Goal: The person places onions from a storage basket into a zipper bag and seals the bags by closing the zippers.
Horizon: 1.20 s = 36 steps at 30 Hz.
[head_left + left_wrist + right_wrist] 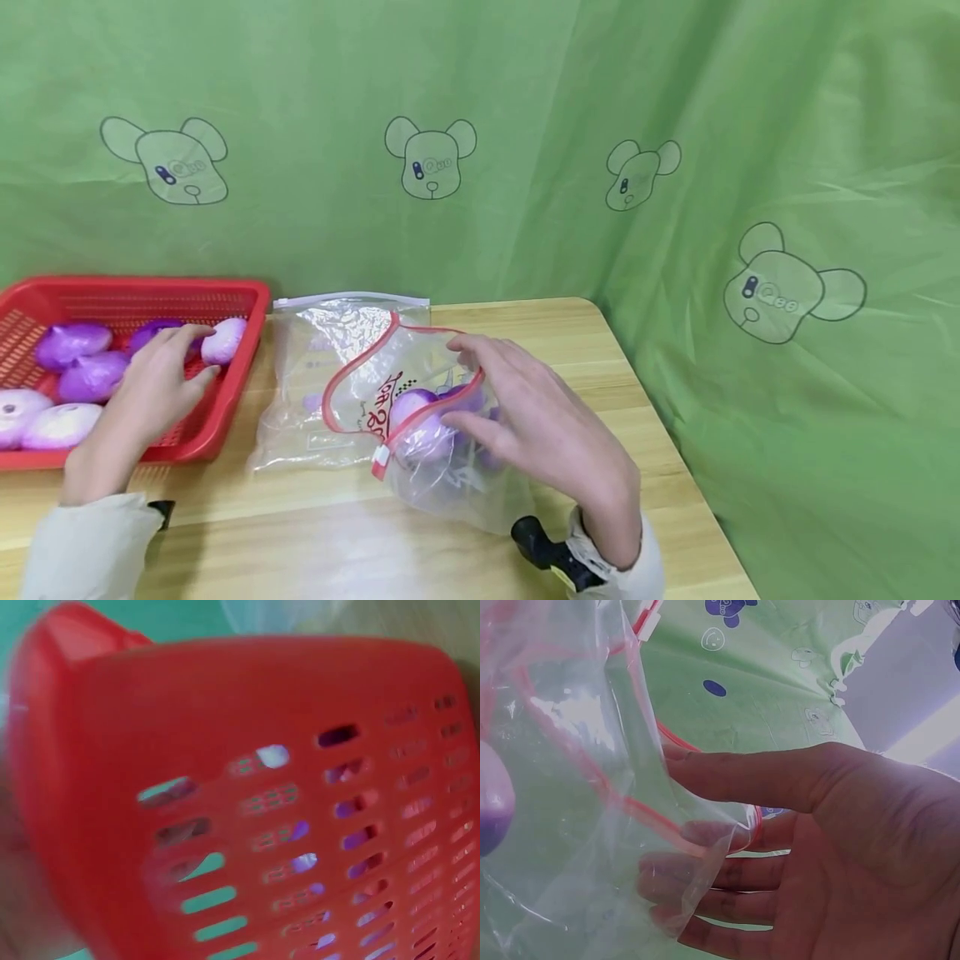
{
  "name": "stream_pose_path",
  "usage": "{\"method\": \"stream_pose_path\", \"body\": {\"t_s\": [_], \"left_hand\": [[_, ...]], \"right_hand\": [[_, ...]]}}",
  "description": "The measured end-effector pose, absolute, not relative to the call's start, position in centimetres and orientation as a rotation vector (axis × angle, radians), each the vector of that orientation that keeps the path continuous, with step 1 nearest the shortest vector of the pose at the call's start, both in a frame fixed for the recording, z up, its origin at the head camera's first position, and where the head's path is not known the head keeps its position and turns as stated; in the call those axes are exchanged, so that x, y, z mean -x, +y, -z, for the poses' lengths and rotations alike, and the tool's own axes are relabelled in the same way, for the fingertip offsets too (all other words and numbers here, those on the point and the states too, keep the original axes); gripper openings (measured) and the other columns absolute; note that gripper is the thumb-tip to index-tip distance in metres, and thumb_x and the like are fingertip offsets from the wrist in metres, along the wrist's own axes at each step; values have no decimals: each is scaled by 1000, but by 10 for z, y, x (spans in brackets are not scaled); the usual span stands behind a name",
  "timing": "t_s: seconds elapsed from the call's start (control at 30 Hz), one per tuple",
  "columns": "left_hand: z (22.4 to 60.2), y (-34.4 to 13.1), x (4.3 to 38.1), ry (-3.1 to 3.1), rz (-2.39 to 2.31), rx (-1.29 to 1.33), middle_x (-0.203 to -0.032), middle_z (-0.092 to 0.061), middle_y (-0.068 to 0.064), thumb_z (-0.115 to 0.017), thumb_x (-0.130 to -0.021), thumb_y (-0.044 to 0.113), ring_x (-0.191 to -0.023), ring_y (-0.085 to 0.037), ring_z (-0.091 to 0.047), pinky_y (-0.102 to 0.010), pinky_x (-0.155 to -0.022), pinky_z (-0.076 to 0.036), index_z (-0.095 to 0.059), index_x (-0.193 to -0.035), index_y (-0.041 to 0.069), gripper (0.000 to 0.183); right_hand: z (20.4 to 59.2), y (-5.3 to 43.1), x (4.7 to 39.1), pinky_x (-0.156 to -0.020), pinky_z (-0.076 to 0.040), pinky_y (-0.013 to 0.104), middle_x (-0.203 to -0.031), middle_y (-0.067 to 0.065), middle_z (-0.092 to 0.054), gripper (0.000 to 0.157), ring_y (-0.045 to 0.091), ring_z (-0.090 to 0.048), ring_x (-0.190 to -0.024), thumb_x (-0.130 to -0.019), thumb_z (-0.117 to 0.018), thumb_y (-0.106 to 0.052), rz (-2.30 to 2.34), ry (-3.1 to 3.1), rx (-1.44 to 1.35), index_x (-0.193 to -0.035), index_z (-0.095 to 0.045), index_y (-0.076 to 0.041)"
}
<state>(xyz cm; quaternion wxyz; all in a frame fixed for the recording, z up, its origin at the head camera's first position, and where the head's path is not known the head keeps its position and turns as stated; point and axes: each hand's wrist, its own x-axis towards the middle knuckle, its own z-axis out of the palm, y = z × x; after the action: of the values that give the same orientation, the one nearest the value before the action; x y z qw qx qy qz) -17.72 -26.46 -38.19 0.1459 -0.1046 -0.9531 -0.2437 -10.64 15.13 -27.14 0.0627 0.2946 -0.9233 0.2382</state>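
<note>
Over the red plastic basket (251, 333), my left hand (153, 387) reaches in with thumb and forefinger spread beside a pale purple onion (224, 342). The fingertips are right at its left side; the other fingers overlap more onions. My right hand (536, 417) is at the red-rimmed clear zip bag (480, 504), thumb and forefinger apart at its mouth. In the right wrist view, its long, fairly straight fingers (679, 881) show through the film. Purple onions (423, 437) lie inside this bag, whose mouth gapes toward the left. A white slider (381, 456) hangs at the rim.
A second clear bag (300, 417) with a white zip strip lies flat between the basket and the red-rimmed bag. More onions (93, 377) sit in the basket. Wooden tabletop (285, 542) spreads in front, and a green curtain (510, 208) with bear drawings stands behind and right.
</note>
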Motion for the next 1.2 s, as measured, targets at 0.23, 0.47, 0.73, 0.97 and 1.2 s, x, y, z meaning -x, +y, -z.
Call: {"method": "stream_pose_path", "body": {"t_s": [0.23,0.47,0.73,0.97,1.2], "left_hand": [[389,-269,199,-2817,635,357,-121,-47,-40,-71,-81,-1,-114,-57,-44,-73,-91,-37,-49,-126,-13,52],[397,-279,213,-2879,592,364,-120,-42,-46,-73,-77,0,-104,-65,-46,-72,-83,-40,-43,-129,-15,62],[401,-284,227,-2958,598,388,-127,-37,-47,-73,-75,3,-103,-65,-47,-71,-81,-42,-38,-134,-14,71],[403,-282,230,-3036,692,443,-131,-37,-44,-71,-74,1,-114,-61,-44,-71,-93,-39,-34,-137,-15,75],[404,-281,232,-3042,702,445,-119,-49,-43,-76,-78,7,-110,-58,-50,-68,-90,-42,-38,-127,-9,64]], "right_hand": [[272,151,107,-89,-52,36,-129,0,-59,67,12,-57,-105,-89,-76,-34,-740,-2790,-893,-144,-46,-11],[273,149,107,-90,-52,33,-129,-2,-59,65,10,-56,-105,-89,-76,-32,-733,-2804,-886,-143,-47,-12],[274,147,108,-92,-51,32,-129,-3,-59,66,10,-57,-109,-89,-76,-30,-736,-2820,-888,-145,-45,-14],[275,145,109,-94,-51,34,-131,-2,-58,68,11,-56,-112,-89,-77,-30,-732,-2840,-883,-147,-44,-16],[275,144,111,-91,-52,35,-128,0,-60,65,12,-57,-110,-88,-78,-30,-728,-2823,-898,-143,-47,-12]]}}
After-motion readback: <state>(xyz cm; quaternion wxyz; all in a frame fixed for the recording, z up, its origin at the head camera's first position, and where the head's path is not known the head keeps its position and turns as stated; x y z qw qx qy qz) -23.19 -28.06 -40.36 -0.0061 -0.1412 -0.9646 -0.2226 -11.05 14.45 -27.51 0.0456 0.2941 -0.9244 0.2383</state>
